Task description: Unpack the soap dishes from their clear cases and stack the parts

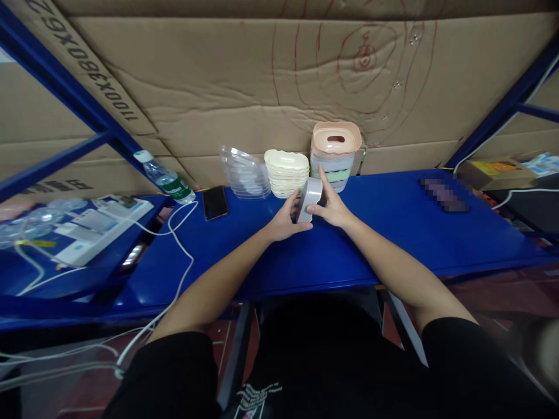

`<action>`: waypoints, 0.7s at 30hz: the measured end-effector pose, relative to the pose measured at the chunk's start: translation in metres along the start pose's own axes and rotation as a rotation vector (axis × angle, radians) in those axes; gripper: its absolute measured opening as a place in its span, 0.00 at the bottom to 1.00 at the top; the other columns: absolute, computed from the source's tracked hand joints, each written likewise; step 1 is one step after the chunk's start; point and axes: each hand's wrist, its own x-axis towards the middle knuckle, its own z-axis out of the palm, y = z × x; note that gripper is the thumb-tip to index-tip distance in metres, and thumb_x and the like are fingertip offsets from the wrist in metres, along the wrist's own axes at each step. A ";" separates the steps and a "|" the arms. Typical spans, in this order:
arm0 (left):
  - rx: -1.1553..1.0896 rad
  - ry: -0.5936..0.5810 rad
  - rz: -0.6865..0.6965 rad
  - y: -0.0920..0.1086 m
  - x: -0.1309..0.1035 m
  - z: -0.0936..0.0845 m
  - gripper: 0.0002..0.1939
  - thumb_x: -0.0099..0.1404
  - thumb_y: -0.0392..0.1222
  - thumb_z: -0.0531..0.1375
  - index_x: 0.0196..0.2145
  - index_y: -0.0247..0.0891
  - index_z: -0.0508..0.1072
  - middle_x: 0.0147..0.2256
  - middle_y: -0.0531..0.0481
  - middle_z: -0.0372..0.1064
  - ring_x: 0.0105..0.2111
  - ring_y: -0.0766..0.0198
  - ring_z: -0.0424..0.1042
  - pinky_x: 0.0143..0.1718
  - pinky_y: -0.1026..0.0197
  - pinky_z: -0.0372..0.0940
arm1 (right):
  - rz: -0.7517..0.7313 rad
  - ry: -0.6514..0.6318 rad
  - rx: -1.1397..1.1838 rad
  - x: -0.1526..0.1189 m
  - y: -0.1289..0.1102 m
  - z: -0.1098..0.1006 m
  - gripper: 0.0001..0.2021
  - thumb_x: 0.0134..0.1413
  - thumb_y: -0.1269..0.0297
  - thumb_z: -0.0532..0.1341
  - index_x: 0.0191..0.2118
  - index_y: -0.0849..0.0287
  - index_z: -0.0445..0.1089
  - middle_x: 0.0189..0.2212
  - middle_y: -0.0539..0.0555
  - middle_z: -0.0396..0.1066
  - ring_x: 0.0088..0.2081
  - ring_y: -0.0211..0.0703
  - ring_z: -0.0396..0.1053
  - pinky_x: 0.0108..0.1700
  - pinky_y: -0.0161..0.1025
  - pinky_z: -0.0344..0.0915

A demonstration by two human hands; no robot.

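- Left grip [286,221] and right grip [335,208] are both grasping one grey plastic piece [311,196], which is tilting on edge between them over the blue bench [301,259].
- Right thumb is pressing the near face; right index finger is pointing toward 12 o'clock. Left fingers are curling around the far-left side, partly hidden.
- Clock positions, taken from the grey piece:
 - 1 o'clock: a mixed-colour container stack [335,156] is standing, peach piece uppermost.
 - 11 o'clock: a pale yellow container stack [287,174] is standing.
 - 10 o'clock: clear plastic containers [247,177] are nesting, leaning.
 - 9 o'clock: a dark phone [216,203] is lying flat; a bottle [170,180] is resting beyond it.
 - 3 o'clock: a pixelated object [443,194] is lying well apart.
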 end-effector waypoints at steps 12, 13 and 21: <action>-0.111 0.029 0.015 0.008 0.001 -0.008 0.64 0.58 0.63 0.82 0.82 0.47 0.57 0.74 0.30 0.67 0.71 0.28 0.72 0.68 0.29 0.74 | 0.066 0.032 0.134 -0.001 -0.008 -0.006 0.65 0.60 0.16 0.60 0.88 0.50 0.40 0.81 0.63 0.62 0.77 0.70 0.65 0.78 0.66 0.65; -0.107 0.040 0.045 0.008 0.002 -0.010 0.63 0.58 0.64 0.82 0.81 0.46 0.59 0.73 0.31 0.68 0.73 0.28 0.70 0.71 0.30 0.72 | 0.062 0.044 0.118 -0.001 -0.009 -0.007 0.63 0.60 0.16 0.59 0.87 0.51 0.46 0.79 0.63 0.65 0.78 0.70 0.64 0.79 0.66 0.63; -0.071 0.171 0.097 -0.016 0.007 -0.018 0.66 0.53 0.64 0.84 0.79 0.45 0.59 0.69 0.31 0.71 0.67 0.33 0.75 0.67 0.32 0.74 | 0.108 0.268 0.100 -0.002 -0.008 0.001 0.37 0.65 0.24 0.63 0.55 0.54 0.83 0.45 0.58 0.88 0.44 0.56 0.86 0.50 0.55 0.83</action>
